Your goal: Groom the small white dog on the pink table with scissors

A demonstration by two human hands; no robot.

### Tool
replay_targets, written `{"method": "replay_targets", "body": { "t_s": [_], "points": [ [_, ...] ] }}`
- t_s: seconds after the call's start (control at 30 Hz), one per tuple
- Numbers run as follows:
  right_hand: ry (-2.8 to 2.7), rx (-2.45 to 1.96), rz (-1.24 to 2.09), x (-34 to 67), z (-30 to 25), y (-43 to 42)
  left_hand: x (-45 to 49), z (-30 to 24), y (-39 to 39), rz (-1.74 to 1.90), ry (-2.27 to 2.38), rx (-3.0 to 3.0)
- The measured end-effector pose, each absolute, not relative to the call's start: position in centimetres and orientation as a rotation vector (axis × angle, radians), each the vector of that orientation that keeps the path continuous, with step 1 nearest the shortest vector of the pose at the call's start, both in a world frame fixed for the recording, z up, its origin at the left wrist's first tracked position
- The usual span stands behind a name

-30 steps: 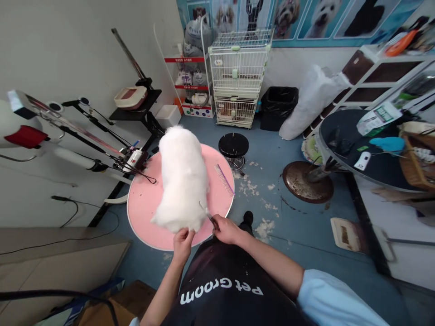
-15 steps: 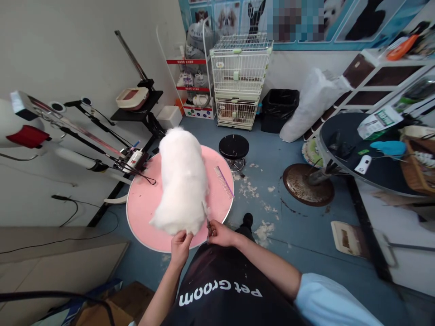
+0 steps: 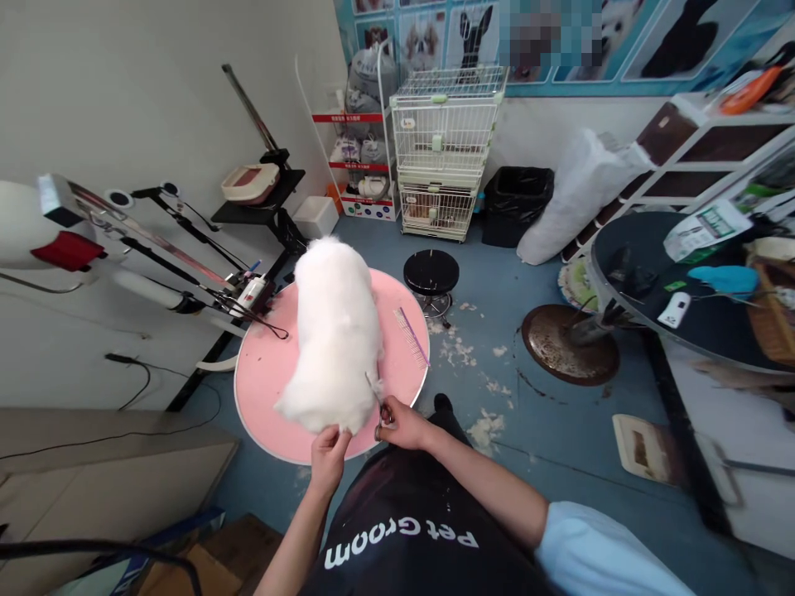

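Wearing a "Pet Groom" apron (image 3: 397, 501), a person (image 3: 497, 490) clamps scissors (image 3: 381, 408) in right grip (image 3: 402, 424), fur (image 3: 339, 331) in left grip (image 3: 329, 460).

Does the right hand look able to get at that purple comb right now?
Probably yes: the purple comb lies on the pink table just beyond the right hand, and nothing visible blocks the way. That hand holds scissors, though, which might hinder picking it up.

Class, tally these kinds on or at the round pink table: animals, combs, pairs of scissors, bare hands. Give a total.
White animal: 1
Purple comb: 1
Scissors: 1 pair
Bare hands: 2, left hand and right hand
Total: 5
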State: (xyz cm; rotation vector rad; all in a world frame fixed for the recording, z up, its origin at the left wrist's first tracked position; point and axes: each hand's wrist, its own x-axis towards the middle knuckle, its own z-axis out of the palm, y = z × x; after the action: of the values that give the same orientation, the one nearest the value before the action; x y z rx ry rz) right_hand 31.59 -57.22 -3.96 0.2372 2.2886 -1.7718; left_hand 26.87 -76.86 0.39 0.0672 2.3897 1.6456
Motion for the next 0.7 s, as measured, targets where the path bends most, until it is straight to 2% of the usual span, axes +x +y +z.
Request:
{"method": "replay_targets", "body": {
  "t_s": [0.7],
  "points": [
    [2.459,-0.004,-1.419,27.6,-2.6,-52.4,28.2,0.7,-75.0,1.730,2.462,-0.193]
  ]
}}
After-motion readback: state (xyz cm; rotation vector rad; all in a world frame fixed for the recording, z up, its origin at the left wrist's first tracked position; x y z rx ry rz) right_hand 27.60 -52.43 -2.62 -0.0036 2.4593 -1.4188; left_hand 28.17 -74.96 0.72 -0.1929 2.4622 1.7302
